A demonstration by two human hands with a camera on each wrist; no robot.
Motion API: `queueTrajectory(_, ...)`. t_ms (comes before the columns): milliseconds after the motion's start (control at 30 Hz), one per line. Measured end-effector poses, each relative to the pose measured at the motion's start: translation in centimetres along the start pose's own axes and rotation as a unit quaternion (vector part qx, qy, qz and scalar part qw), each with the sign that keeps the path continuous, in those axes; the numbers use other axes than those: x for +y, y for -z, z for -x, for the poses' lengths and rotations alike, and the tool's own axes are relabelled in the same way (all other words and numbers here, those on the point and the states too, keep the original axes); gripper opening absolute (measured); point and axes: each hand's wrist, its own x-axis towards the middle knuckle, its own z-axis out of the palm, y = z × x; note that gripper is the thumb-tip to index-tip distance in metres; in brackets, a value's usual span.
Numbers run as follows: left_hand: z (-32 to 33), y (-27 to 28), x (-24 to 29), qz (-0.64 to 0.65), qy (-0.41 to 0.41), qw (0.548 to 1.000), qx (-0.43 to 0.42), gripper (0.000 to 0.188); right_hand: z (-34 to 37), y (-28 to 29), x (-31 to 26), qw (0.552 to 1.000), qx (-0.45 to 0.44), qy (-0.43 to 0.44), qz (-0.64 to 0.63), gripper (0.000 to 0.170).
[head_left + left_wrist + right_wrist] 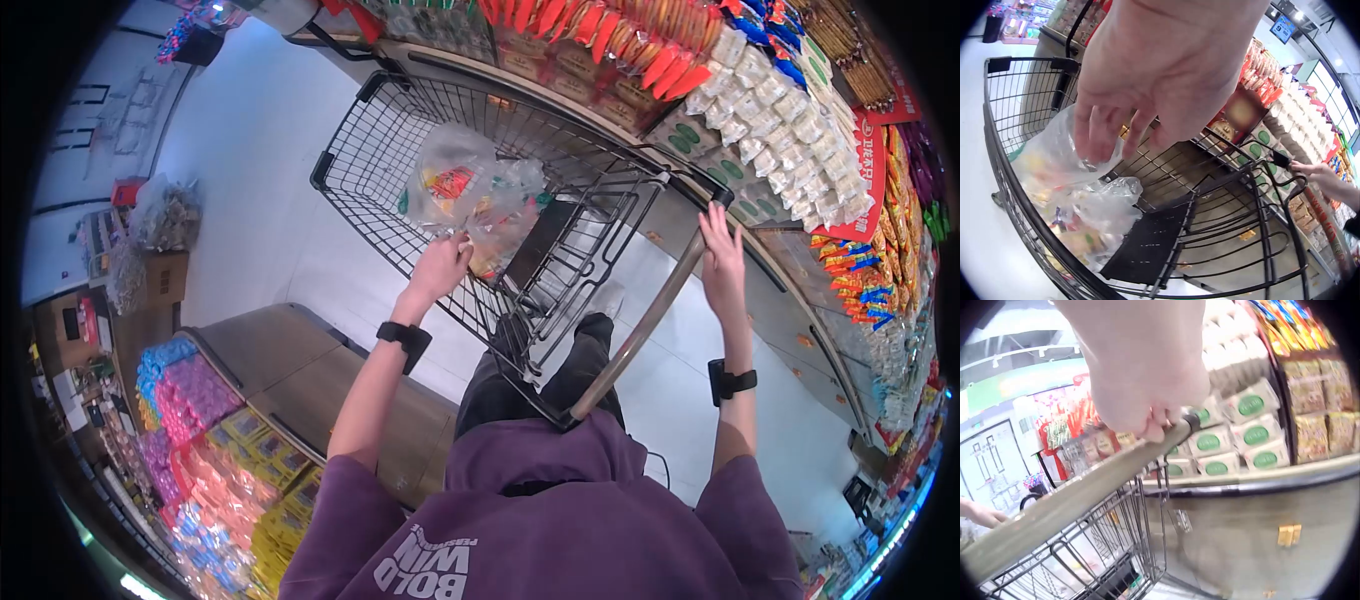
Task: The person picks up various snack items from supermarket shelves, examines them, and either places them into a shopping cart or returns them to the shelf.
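Note:
A clear plastic bag point(452, 180) with colourful packets inside lies in the wire shopping cart point(375, 215). My left hand point(442, 268) reaches over the cart's side, its fingers bent and pinching the bag's loose plastic. In the left wrist view, the fingertips point(1099, 149) meet the top of the bag, and the film shows between them. My right hand point(724, 268) rests on the far end of the cart's push handle point(640, 330) with its fingers fairly straight. Seen from the right wrist, the palm lies over the handle beside its black end cap point(1191, 420).
A shelf with white-and-green packs point(1257, 434) and hanging snack packets point(770, 130) runs close along the cart's right side. Left of me stands a low display counter point(290, 365) with bright bagged goods point(205, 400). White floor point(265, 150) stretches beyond the cart.

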Motion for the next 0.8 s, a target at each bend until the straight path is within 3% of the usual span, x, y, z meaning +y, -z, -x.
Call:
queueTrajectory(67, -2.4, 0.6, -2.6, -0.025, -0.025, 0.999, 0.000, 0.029, -1.6, 1.9, -2.5, 0.983, -0.097, -0.023, 0.157, 0.048)
queueTrajectory(133, -3.9, 1.3, -3.6, -0.057, -0.039, 0.998, -0.015, 0.028, -4.1, 2.9, -6.6, 0.993, -0.085, -0.001, 0.079, 0.039)
queueTrajectory(200, -5.4, 0.8, -6.2, -0.089, -0.061, 0.994, -0.021, 0.032, -7.0, 1.9, -10.8, 0.995, -0.053, 0.087, 0.004, 0.035)
queueTrajectory(233, -6.7, 0.6, -7.2, -0.107, -0.075, 0.991, -0.014, 0.035, -8.4, 1.0, -13.2, 0.993, -0.099, 0.045, -0.038, 0.033)
queueTrajectory(267, -7.6, 0.4, -7.8, -0.154, -0.080, 0.983, -0.063, 0.038, -10.3, 0.1, -15.7, 0.987, -0.142, 0.007, -0.081, 0.032)
queueTrajectory(333, -8.7, 0.1, -9.4, -0.252, -0.075, 0.954, -0.145, 0.043, -13.7, -5.3, -18.8, 0.975, -0.173, 0.002, -0.137, 0.027)
queueTrajectory(367, -8.2, -0.5, -10.2, -0.282, -0.122, 0.947, -0.093, 0.047, -15.4, -8.5, -19.5, 0.979, -0.168, 0.068, -0.089, 0.027)
queueTrajectory(400, -7.7, -0.6, -10.8, -0.294, -0.135, 0.941, -0.099, 0.047, -16.2, -12.0, -20.0, 0.977, -0.172, 0.120, -0.049, 0.027)
queueTrajectory(467, -7.9, 0.0, -10.9, -0.319, -0.164, 0.927, -0.108, 0.046, -18.0, -18.8, -20.4, 0.954, -0.265, 0.136, -0.048, 0.027)
queueTrajectory(567, -7.1, 1.5, -10.7, -0.326, -0.154, 0.920, -0.155, 0.043, -18.5, -26.2, -20.8, 0.922, -0.357, 0.090, -0.120, 0.021)
queueTrajectory(667, -6.6, 3.0, -10.1, -0.328, -0.141, 0.914, -0.194, 0.040, -18.7, -35.3, -23.8, 0.902, -0.401, -0.059, -0.147, 0.028)
queueTrajectory(700, -6.6, 3.2, -10.1, -0.335, -0.132, 0.911, -0.200, 0.040, -18.5, -35.7, -24.1, 0.881, -0.425, -0.095, -0.185, 0.032)
queueTrajectory(800, -5.8, 3.2, -11.2, -0.336, -0.139, 0.913, -0.184, 0.045, -15.7, -45.0, -23.3, 0.885, -0.365, -0.201, -0.210, 0.032)
